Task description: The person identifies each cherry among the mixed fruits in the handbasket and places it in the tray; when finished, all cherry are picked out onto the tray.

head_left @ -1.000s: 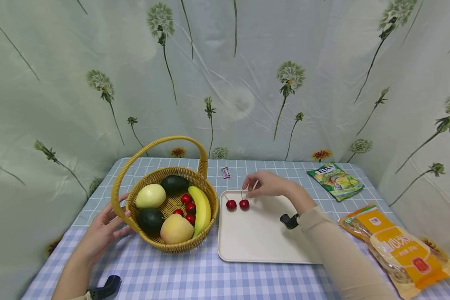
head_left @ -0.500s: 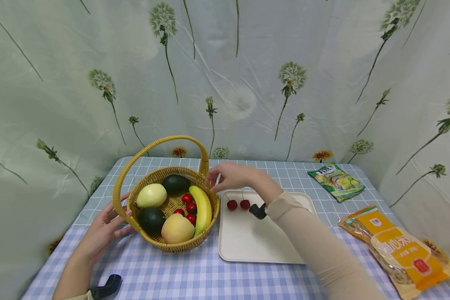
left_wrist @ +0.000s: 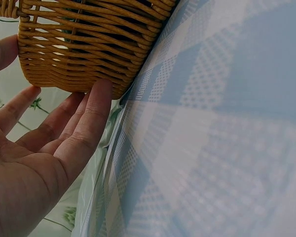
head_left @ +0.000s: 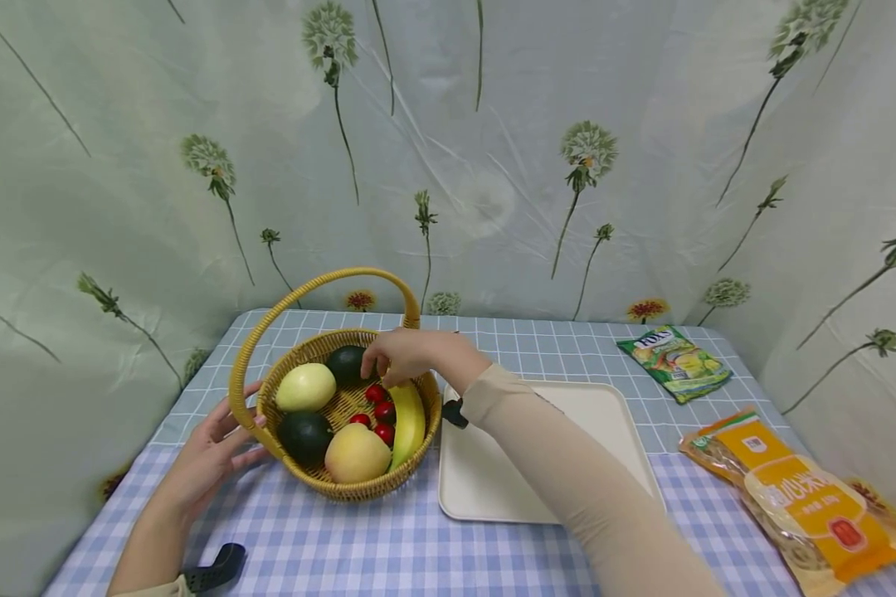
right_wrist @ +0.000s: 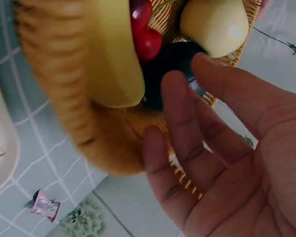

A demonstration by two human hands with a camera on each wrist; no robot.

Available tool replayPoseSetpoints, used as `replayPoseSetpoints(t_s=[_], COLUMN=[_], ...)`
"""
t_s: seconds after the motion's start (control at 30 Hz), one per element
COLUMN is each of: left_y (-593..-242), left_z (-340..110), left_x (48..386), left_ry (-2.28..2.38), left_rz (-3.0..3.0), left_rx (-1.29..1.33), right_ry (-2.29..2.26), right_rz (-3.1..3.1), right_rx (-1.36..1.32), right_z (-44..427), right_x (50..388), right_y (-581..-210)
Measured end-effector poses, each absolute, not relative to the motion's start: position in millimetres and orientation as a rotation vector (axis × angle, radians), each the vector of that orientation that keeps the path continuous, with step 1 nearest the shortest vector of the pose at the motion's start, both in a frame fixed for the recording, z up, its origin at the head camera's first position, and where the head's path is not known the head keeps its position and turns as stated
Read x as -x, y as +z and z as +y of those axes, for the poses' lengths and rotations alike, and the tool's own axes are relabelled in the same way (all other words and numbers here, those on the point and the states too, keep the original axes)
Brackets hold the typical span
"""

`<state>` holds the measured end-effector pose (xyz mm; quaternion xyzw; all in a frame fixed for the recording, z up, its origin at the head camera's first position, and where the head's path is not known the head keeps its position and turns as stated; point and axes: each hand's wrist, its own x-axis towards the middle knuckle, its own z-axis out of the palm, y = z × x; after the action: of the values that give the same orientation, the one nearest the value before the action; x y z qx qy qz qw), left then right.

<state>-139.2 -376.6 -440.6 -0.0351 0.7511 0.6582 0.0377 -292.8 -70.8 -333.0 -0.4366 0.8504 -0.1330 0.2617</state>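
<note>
The wicker basket (head_left: pixel 358 491) holds a banana (head_left: pixel 409 423), several cherries (head_left: pixel 384 412), a peach (head_left: pixel 357 453), a pale yellow-green fruit (head_left: pixel 305 387) and two dark green fruits (head_left: pixel 304 438). Against the basket's left side rest the fingertips of my left hand (head_left: pixel 207 460), its fingers spread; the left wrist view shows them touching the weave (left_wrist: pixel 84 54). Over the basket's back right part is my right hand (head_left: pixel 411 355), holding nothing, its fingers loosely bent. In the right wrist view that hand (right_wrist: pixel 227 143) is close to a dark fruit (right_wrist: pixel 160 74); contact cannot be told.
A cream tray (head_left: pixel 605 431) lies right of the basket, partly under my right sleeve. Farther right are a green candy bag (head_left: pixel 675 362) and an orange food package (head_left: pixel 806 497). A small pink wrapped candy (right_wrist: pixel 45 205) lies behind the tray.
My right hand has moved left from beside the two cherries on the tray to above the basket. Its forearm now covers those cherries. My left hand has stayed at the basket.
</note>
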Motion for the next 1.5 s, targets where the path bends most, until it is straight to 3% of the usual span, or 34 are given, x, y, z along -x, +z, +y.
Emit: replayPoseSetpoints(t_s=[0.2,1.5], left_y=[-439.4,-442.7], left_z=[-374.8,-375.9], left_x=[138.2,139.5], left_ry=[2.011,1.983], left_rz=[2.316,2.338], left_rx=[0.103,0.138], right_ry=[-0.249,0.013], right_rz=[2.335,2.368], right_rx=[1.051,0.992], right_z=[-90.7,-125.7], right_x=[285.3,282.6], right_y=[-333.2,-352.3])
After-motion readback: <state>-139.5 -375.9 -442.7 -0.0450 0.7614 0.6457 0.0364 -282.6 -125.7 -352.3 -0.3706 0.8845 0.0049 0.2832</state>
